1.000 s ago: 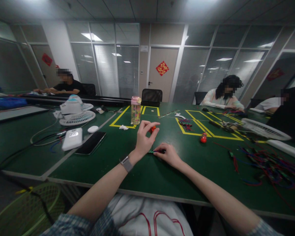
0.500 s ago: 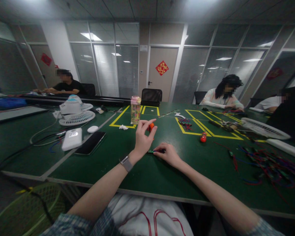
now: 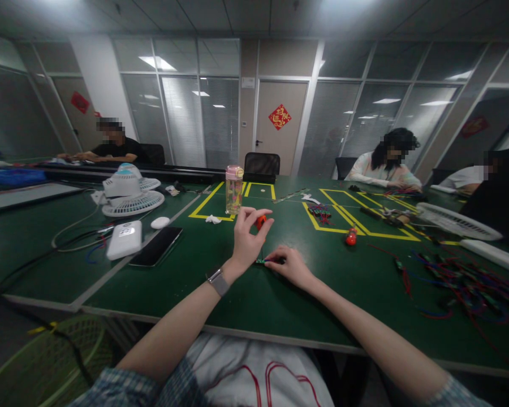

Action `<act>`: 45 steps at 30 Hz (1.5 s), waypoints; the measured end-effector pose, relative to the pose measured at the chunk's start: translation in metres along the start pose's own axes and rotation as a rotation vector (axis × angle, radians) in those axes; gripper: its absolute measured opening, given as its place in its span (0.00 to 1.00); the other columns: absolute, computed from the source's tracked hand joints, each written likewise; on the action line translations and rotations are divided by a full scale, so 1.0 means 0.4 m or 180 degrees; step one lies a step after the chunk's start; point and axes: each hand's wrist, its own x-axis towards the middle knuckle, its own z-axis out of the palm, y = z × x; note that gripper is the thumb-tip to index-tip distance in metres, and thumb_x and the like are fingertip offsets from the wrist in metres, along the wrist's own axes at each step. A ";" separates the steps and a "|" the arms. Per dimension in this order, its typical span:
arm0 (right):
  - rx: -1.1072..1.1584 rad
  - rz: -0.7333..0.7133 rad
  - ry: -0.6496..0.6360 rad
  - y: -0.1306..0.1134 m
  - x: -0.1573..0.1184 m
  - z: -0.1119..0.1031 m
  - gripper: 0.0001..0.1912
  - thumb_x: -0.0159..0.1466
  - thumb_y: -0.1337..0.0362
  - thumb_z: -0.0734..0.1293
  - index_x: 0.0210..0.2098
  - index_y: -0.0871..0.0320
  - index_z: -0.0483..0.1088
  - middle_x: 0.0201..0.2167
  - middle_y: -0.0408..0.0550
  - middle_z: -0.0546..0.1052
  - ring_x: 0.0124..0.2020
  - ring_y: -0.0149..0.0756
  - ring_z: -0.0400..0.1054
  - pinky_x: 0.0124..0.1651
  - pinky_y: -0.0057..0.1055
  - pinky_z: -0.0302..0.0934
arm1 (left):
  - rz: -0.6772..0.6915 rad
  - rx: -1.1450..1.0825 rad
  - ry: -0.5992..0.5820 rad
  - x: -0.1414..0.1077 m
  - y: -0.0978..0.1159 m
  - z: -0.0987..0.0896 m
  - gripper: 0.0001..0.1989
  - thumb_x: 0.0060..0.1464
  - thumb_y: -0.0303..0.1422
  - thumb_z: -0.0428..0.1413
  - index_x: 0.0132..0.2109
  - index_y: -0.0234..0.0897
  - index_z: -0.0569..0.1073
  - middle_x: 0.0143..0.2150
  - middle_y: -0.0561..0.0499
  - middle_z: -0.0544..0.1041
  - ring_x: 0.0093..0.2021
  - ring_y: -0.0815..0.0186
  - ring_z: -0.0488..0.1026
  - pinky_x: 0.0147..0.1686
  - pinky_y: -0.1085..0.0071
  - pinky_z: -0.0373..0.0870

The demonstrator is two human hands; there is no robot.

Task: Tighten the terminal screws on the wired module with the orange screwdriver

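Note:
My left hand (image 3: pixel 246 240) is closed around the orange-and-black handle of a small screwdriver (image 3: pixel 261 221). Its thin shaft points straight down at a small green circuit board (image 3: pixel 260 262) on the table. Pinched at the board's right end are the fingers of my right hand (image 3: pixel 290 265), with dark wires partly hidden under them. The fingers also cover part of the board. Whether the screwdriver's tip sits in a screw is too small to tell.
Right of my hands lies a red-orange tool (image 3: pixel 351 236), then a tangle of wired boards (image 3: pixel 462 288). A pink-lidded bottle (image 3: pixel 234 192) stands ahead. A phone (image 3: pixel 156 247), a white power bank (image 3: pixel 125 240) and a fan (image 3: pixel 131 198) are left. People sit across the table.
The fingers of my left hand have shifted slightly around the screwdriver's handle. My right hand and the circuit board stay in place.

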 end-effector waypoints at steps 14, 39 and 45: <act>-0.0020 -0.0036 0.0027 0.008 0.001 0.004 0.06 0.56 0.66 0.69 0.32 0.59 0.78 0.28 0.47 0.75 0.30 0.33 0.67 0.34 0.28 0.59 | 0.0072 -0.0008 0.0067 0.002 -0.001 0.002 0.09 0.56 0.32 0.55 0.45 0.39 0.73 0.36 0.51 0.67 0.38 0.68 0.67 0.41 0.70 0.66; -0.0021 -0.0040 0.0008 0.007 0.000 0.001 0.06 0.56 0.66 0.69 0.32 0.59 0.78 0.27 0.47 0.74 0.29 0.33 0.66 0.33 0.28 0.58 | -0.0016 -0.0230 -0.0002 0.001 0.000 0.001 0.08 0.60 0.32 0.50 0.45 0.38 0.72 0.38 0.50 0.69 0.39 0.67 0.68 0.42 0.70 0.66; -0.0023 -0.0036 -0.0013 0.009 0.001 0.003 0.06 0.56 0.66 0.69 0.32 0.59 0.79 0.27 0.47 0.75 0.30 0.33 0.66 0.34 0.28 0.58 | -0.0170 -0.0526 -0.0219 -0.002 -0.002 0.002 0.13 0.64 0.30 0.42 0.47 0.38 0.70 0.40 0.49 0.72 0.40 0.68 0.70 0.43 0.70 0.66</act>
